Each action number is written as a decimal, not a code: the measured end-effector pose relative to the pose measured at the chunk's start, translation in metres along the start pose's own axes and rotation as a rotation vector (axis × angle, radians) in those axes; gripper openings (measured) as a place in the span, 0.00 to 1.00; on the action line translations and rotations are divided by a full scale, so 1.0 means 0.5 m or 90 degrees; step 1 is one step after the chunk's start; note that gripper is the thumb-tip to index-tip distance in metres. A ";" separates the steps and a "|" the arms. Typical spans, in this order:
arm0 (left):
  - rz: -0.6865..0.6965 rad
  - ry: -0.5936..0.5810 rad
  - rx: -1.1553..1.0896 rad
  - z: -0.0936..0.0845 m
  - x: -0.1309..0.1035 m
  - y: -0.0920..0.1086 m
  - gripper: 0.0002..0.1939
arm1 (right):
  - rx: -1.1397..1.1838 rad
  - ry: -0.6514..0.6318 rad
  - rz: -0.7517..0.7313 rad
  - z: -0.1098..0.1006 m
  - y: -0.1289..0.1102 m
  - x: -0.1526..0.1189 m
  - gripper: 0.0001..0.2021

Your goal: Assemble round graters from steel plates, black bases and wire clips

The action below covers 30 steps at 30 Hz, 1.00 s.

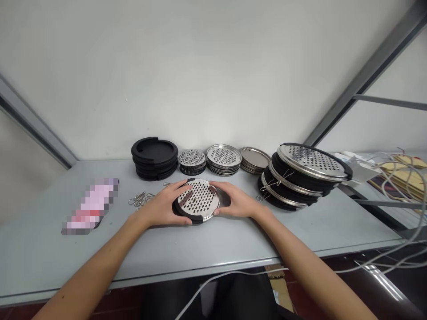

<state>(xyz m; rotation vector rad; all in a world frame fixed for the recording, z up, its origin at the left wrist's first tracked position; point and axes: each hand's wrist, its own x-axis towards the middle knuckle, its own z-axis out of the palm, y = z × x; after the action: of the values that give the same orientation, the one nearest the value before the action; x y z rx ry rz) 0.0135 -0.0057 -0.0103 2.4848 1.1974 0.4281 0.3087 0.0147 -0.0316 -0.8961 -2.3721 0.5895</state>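
Between my hands lies a round perforated metal lid (pixel 199 198), set in a black C-shaped holder (pixel 197 219) on the grey tabletop. My left hand (pixel 166 204) closes around its left side, with fingers on the top edge and the thumb at the lower rim. Across from it, my right hand (pixel 236 200) grips the right rim of the lid where the holder leaves it uncovered. Left of the lid is a small heap of wire clips (pixel 142 199), partly behind my left hand. The underside of the lid and holder is hidden.
Along the wall stand stacked black holders (pixel 155 162), small perforated discs (pixel 192 159), perforated lids (pixel 223 156) and plain metal trays (pixel 255 158). Assembled units (pixel 305 173) lean in a stack at right. A blurred-out phone-shaped object (pixel 91 206) lies left. White cables (pixel 412 195) hang at the right edge.
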 end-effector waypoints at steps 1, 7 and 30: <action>0.002 -0.005 0.004 -0.001 0.000 0.000 0.51 | 0.000 0.001 -0.003 0.000 0.001 0.000 0.47; 0.016 -0.032 0.043 0.001 -0.001 -0.001 0.54 | -0.010 0.006 0.011 0.006 0.008 -0.002 0.48; 0.008 0.030 0.005 0.004 0.011 -0.008 0.54 | -0.018 -0.013 0.014 0.001 0.005 -0.004 0.45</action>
<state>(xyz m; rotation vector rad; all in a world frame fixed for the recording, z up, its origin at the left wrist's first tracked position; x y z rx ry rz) 0.0147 0.0005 -0.0131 2.5030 1.2036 0.4896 0.3110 0.0148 -0.0339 -0.9333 -2.3981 0.5771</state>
